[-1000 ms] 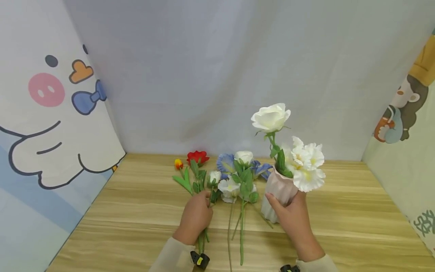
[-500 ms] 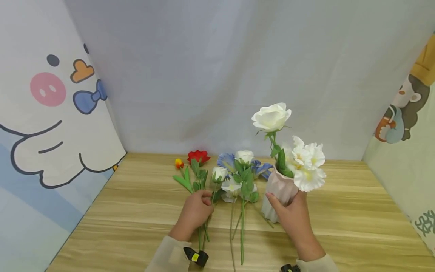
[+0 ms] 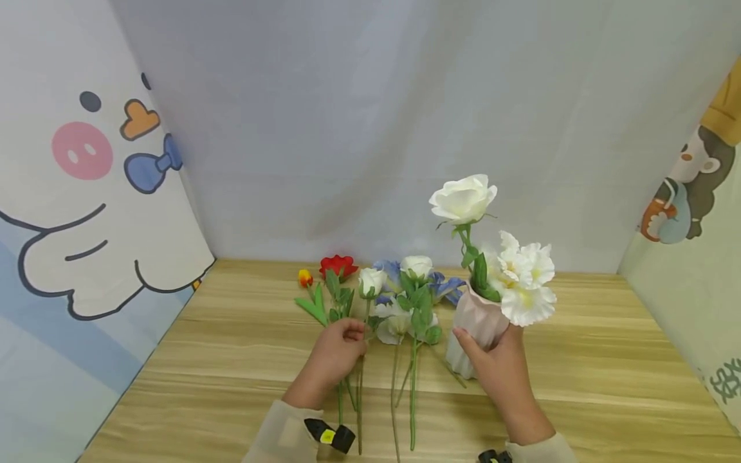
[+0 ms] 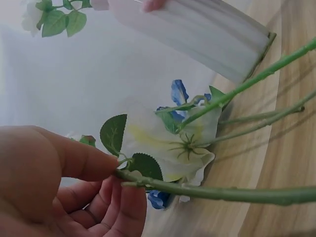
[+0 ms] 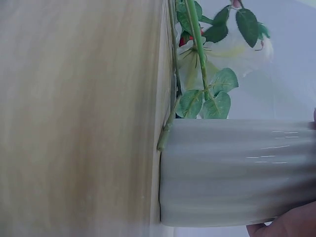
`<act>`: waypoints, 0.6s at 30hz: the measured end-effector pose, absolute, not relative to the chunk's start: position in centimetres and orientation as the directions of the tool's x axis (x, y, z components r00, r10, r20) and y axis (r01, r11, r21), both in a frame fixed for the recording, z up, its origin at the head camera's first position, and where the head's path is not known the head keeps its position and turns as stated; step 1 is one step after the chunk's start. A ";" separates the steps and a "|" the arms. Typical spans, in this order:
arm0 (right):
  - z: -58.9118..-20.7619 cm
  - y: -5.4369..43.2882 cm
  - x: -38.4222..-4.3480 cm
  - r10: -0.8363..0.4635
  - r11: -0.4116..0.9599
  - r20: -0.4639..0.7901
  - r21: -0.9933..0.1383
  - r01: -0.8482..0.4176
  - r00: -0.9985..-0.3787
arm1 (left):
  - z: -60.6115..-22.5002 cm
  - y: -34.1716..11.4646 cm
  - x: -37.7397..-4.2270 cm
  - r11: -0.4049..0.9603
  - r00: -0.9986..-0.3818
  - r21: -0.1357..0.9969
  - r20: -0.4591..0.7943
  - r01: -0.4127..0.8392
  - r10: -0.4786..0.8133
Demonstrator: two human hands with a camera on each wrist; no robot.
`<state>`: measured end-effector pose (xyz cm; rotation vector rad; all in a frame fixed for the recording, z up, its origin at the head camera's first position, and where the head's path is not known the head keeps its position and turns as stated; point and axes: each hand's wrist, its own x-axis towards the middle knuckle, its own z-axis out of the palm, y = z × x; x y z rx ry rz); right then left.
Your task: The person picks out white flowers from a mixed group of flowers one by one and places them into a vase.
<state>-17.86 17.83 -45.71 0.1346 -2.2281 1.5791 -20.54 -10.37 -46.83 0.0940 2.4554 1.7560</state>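
My left hand [image 3: 338, 350] pinches the stem of a white rose [image 3: 372, 281] between thumb and fingers. In the left wrist view the green stem [image 4: 237, 193] runs right from the fingertips, with small leaves beside them. My right hand [image 3: 505, 379] grips the side of a pale pink ribbed vase [image 3: 471, 328], which stands on the table, its base against the wood in the right wrist view. From the vase rise a tall white rose [image 3: 463, 198] and a ruffled white flower [image 3: 528, 283] leaning to the right.
On the wooden table [image 3: 202, 360] lie a red flower [image 3: 338, 265], a small orange-yellow tulip [image 3: 305, 278], blue flowers [image 3: 444, 288], another white rose [image 3: 417, 265] and a flat white bloom [image 3: 393, 325]. Their stems point toward the person. A pale cloth [image 3: 289, 141] hangs behind.
The white rose in my left hand has risen from among the flowers, its head shifting up and slightly right. The right hand and vase stay put.
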 end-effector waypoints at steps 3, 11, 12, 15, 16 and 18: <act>-45.7 17.8 -17.8 0.150 0.358 0.381 -0.881 -0.309 -0.912 | -46.5 -10.2 -20.4 0.264 -0.991 0.964 -0.059 -0.026 0.118; -45.6 17.8 -17.8 0.137 0.350 0.386 -0.880 -0.320 -0.912 | -45.6 -10.2 -20.3 0.137 -0.995 0.990 -0.033 -0.020 0.090; -45.6 17.8 -17.8 0.137 0.351 0.384 -0.881 -0.318 -0.913 | -45.5 -10.2 -20.3 0.116 -0.995 0.993 -0.029 -0.019 0.090; -45.6 17.9 -17.8 0.140 0.355 0.380 -0.882 -0.312 -0.914 | -45.0 -10.1 -20.2 0.065 -0.996 0.998 -0.017 -0.011 0.091; -45.7 17.9 -17.8 0.142 0.356 0.377 -0.883 -0.308 -0.915 | -44.8 -10.0 -20.1 0.045 -0.996 0.999 -0.010 -0.006 0.094; -45.7 17.9 -17.7 0.144 0.355 0.373 -0.884 -0.304 -0.917 | -44.4 -9.9 -19.9 0.012 -0.995 1.000 0.011 0.013 0.100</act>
